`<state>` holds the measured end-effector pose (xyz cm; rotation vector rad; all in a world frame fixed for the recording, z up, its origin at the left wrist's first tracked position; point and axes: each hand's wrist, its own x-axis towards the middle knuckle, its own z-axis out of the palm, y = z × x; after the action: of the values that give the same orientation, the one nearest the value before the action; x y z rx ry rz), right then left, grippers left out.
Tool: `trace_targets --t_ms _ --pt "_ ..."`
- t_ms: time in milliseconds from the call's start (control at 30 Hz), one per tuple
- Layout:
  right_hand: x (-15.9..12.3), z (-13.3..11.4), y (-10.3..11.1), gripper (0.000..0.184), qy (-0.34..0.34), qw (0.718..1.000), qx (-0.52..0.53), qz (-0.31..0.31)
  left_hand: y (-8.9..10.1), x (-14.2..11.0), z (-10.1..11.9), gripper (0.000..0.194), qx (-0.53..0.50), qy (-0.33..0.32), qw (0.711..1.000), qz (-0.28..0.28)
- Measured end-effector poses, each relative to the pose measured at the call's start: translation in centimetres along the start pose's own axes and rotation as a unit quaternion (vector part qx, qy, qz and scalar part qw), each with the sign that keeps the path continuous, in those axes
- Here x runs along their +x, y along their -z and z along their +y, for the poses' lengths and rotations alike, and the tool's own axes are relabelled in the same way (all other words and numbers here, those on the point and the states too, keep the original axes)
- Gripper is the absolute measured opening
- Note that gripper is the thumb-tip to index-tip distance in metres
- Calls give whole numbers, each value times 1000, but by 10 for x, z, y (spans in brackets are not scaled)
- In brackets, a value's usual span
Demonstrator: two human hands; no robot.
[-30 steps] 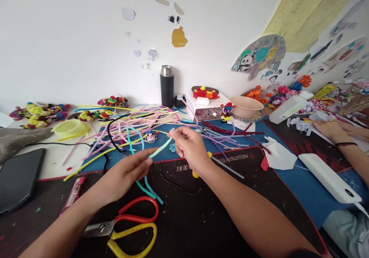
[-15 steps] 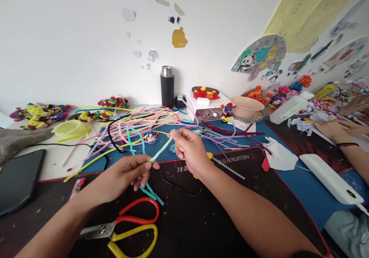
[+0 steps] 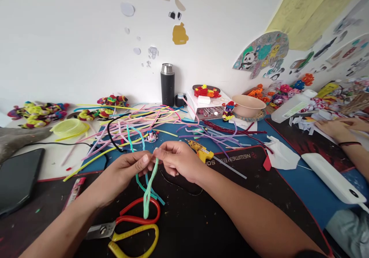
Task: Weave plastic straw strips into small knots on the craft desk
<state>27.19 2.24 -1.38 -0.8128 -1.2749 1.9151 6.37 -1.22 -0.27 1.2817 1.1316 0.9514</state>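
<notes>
A mint-green pipe cleaner (image 3: pixel 149 192) hangs folded in a narrow loop from the pinched fingers of both hands. My left hand (image 3: pixel 129 167) is closed, its thumb and forefinger together at the pipe cleaner's upper end. Close beside it, my right hand (image 3: pixel 178 160) pinches the same end; its fingertips partly hide the ends. Behind the left hand, teal pipe cleaners (image 3: pixel 157 197) lie across the dark mat. Below the loop rest scissors (image 3: pixel 138 231) with one red and one yellow handle. A yellow glue gun (image 3: pixel 201 151) lies just beyond my right wrist.
Pink and yellow pipe cleaners (image 3: pixel 138 121) are heaped at the back, purple ones (image 3: pixel 213 135) to the right. A black flask (image 3: pixel 167 87) stands by the wall, near a beige bowl (image 3: pixel 248 106). A tablet (image 3: pixel 20 179) lies left. Another person's hands (image 3: pixel 334 129) are at far right.
The pipe cleaner was stretched diagonally between my hands; it now hangs down in a fold. My right hand has moved left and down to meet my left, uncovering the glue gun.
</notes>
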Motion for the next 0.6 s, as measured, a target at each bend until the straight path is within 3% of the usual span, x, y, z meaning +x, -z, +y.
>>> trace_targets --t_ms 167,267,500,600 --pt "-1 5 -6 52 -2 999 -48 -16 -3 0 -2 33 5 45 996 -74" --pt "-1 6 -6 52 2 998 -53 -21 -2 0 -4 30 -20 70 994 -78" --pt "0 4 -2 59 50 995 -86 16 -3 5 -1 45 -137 71 985 70" --pt "-1 7 -4 59 48 994 -97 10 -6 6 2 49 -141 45 984 99"
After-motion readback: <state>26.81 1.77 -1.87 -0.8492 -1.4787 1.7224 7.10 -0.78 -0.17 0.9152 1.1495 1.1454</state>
